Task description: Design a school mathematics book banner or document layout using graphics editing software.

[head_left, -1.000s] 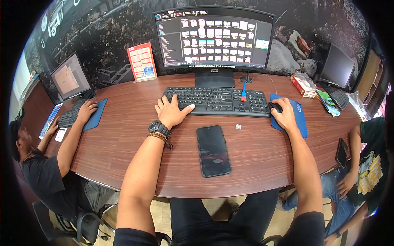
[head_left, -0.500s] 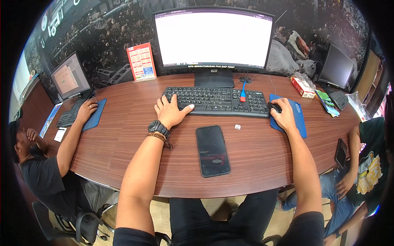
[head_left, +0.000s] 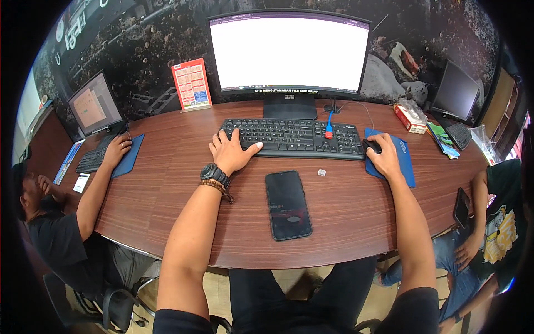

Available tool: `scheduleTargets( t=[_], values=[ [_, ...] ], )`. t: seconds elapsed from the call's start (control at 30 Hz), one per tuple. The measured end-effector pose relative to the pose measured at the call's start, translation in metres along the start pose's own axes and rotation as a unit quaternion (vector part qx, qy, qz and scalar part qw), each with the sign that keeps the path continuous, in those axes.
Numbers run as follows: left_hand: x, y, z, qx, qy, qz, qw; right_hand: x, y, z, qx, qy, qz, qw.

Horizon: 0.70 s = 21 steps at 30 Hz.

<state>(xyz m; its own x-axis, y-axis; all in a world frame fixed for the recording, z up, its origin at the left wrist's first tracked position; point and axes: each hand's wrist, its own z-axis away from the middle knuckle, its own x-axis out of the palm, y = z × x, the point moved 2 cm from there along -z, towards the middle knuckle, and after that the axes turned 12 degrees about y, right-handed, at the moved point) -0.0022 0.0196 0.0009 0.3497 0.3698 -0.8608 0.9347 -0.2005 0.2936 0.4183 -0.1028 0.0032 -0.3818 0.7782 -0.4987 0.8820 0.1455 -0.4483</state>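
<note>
My left hand (head_left: pixel 228 154) rests with spread fingers on the left end of a black keyboard (head_left: pixel 300 146), its thumb stretched along the front edge. A black watch (head_left: pixel 214 173) and a beaded bracelet are on that wrist. My right hand (head_left: pixel 386 160) curls over a black computer mouse (head_left: pixel 371 146), partly hidden under the fingers, on a blue mouse pad (head_left: pixel 408 167). Behind the keyboard stands a wide monitor (head_left: pixel 289 53) with a mostly white screen. A dark smartphone (head_left: pixel 288 206) lies between my forearms, and a small pale square piece (head_left: pixel 321 172) sits beyond it.
A blue cable with a red plug (head_left: pixel 329 134) lies over the keyboard. A red-and-white calendar (head_left: pixel 191 83) stands left of the monitor, a red-and-white box (head_left: pixel 410 118) to its right. One person (head_left: pixel 58 234) works at the left computer; another (head_left: pixel 500 222) sits at the right.
</note>
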Motion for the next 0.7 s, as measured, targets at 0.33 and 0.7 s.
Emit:
scheduleTargets(
  t=[0.33, 0.7],
  values=[
    [0.0008, -0.0004, 0.0002, 0.005, 0.010, -0.006, 1.000, -0.0004, -0.0001, -0.0002, -0.006, -0.002, -0.003, 1.000],
    [0.0009, -0.0011, 0.0001, 0.007, 0.008, 0.007, 1.000, -0.0007, -0.0012, 0.0001, 0.000, -0.002, -0.006, 1.000]
  ],
)
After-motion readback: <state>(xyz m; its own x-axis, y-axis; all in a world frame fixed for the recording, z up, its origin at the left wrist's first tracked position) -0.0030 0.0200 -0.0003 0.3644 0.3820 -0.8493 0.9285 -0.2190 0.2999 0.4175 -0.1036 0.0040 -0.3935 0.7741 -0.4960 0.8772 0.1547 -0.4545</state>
